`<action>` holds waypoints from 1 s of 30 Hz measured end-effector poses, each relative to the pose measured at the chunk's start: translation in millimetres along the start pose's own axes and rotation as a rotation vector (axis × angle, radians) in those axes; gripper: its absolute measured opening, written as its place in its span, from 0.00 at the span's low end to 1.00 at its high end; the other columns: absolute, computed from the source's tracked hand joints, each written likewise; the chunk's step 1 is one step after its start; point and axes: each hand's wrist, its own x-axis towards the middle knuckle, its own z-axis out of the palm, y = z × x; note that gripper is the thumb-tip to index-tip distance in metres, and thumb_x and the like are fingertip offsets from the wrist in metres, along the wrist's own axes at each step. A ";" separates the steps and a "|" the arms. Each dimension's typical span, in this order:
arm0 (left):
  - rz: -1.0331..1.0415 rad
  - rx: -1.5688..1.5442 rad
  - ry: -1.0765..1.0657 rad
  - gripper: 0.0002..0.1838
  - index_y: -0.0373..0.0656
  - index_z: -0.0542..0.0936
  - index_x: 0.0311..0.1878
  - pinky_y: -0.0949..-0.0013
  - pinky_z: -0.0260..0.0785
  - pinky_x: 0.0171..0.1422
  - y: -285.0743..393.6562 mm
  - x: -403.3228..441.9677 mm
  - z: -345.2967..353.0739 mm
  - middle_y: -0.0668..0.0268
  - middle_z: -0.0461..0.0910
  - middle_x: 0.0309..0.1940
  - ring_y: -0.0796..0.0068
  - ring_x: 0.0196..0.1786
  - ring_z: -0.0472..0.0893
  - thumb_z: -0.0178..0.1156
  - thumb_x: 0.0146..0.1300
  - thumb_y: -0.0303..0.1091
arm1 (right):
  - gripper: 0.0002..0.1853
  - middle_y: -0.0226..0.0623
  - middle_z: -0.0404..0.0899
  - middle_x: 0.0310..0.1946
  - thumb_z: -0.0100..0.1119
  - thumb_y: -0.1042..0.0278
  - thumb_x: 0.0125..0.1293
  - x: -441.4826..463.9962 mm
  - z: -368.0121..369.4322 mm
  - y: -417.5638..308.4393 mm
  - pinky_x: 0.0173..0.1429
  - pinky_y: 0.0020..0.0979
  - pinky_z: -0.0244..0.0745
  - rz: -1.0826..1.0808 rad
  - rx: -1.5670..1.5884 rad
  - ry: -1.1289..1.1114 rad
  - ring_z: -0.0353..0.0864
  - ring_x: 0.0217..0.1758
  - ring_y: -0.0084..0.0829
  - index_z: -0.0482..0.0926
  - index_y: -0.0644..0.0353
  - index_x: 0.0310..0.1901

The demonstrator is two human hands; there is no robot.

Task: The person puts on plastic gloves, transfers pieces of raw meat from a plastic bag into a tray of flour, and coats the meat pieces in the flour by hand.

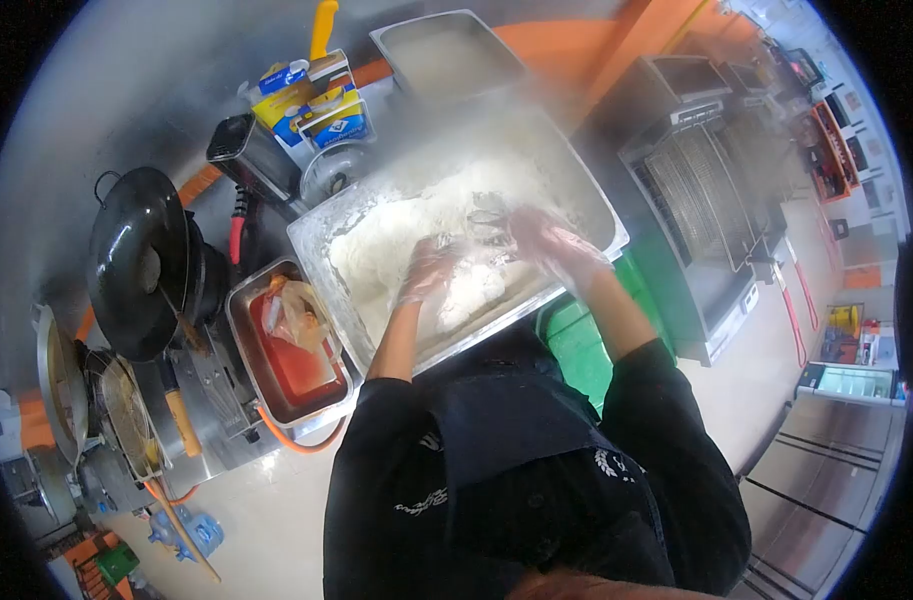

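Observation:
A large metal tray holds a broad heap of white flour. Both my hands are over the flour in clear, loose plastic gloves dusted white. My left hand reaches in from the near side, close to a white lump coated in flour. My right hand is nearer the tray's right wall, angled towards the left one. Crinkled glove plastic, flour and blur cover the fingers of both hands, so I cannot make out whether they grip anything. A hazy cloud hangs over the tray's far part.
Left of the tray stands a metal pan with reddish liquid and a plastic bag. Beyond are a black wok, yellow-blue boxes and another metal container. On the right are a fryer basket and a green bin.

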 end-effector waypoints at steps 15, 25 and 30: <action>0.079 0.217 -0.098 0.13 0.35 0.80 0.38 0.66 0.69 0.37 43.7 -5.7 17.8 0.61 0.80 0.30 0.73 0.34 0.77 0.62 0.59 0.38 | 0.35 0.40 0.68 0.63 0.40 0.38 0.69 1.1 -22.1 21.7 0.68 0.33 0.59 0.169 -0.636 0.138 0.68 0.64 0.33 0.64 0.59 0.66; 0.509 0.566 0.131 0.15 0.34 0.79 0.33 0.60 0.68 0.37 -12.0 33.5 0.9 0.54 0.80 0.26 0.63 0.30 0.77 0.58 0.61 0.40 | 0.30 0.40 0.72 0.60 0.46 0.44 0.69 -26.6 8.6 -7.6 0.66 0.32 0.62 0.111 -0.411 0.129 0.70 0.60 0.32 0.67 0.57 0.65; 0.270 0.269 -0.045 0.12 0.34 0.80 0.38 0.63 0.69 0.40 25.1 15.9 0.4 0.54 0.81 0.30 0.66 0.34 0.77 0.57 0.62 0.35 | 0.35 0.42 0.71 0.60 0.41 0.38 0.69 2.1 -9.0 35.5 0.67 0.36 0.62 0.051 -0.452 0.092 0.70 0.61 0.34 0.61 0.56 0.68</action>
